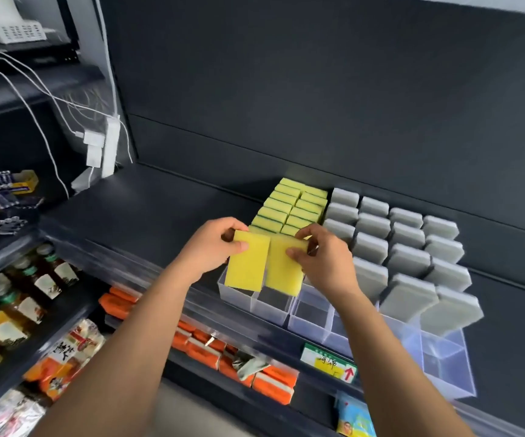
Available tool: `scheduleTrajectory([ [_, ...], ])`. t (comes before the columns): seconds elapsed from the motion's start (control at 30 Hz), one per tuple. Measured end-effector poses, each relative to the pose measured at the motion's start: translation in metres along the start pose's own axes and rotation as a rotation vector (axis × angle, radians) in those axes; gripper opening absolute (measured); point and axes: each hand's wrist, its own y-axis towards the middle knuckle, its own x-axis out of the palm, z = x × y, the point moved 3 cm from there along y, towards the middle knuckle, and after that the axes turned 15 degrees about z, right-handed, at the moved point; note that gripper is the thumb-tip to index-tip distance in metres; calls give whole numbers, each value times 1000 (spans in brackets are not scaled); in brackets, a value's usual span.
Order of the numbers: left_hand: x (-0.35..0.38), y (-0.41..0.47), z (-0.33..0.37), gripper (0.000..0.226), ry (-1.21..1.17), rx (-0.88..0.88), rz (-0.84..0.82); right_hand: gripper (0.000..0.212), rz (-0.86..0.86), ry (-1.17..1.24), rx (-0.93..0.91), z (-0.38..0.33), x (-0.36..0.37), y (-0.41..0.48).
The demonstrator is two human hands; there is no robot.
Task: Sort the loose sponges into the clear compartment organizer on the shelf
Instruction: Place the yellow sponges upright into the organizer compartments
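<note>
My left hand (209, 246) pinches a yellow sponge (246, 263) by its top edge. My right hand (324, 260) pinches a second yellow sponge (281, 269) the same way. Both sponges hang upright, side by side, their lower ends dipping into the front-left cells of the clear compartment organizer (274, 305) on the dark shelf. Behind them, two rows of yellow-and-green sponges (289, 208) stand in their cells. To the right, several grey sponges (409, 247) fill further rows.
Empty clear cells (444, 361) lie at the organizer's front right. A shelf label (329, 362) sits on the shelf edge. Below are orange packets (198, 348) and bottles (31, 279). White cables and a power strip (110, 146) hang at the left. The dark back panel (318, 105) rises behind.
</note>
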Motion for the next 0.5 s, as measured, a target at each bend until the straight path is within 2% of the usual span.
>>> scheduleTrajectory([
  [0.2, 9, 19, -1, 25, 16, 70, 6, 24, 46, -93, 9, -2, 6, 6],
  [0.5, 14, 24, 6, 25, 48, 212, 149, 17, 204, -87, 5, -6, 11, 2],
])
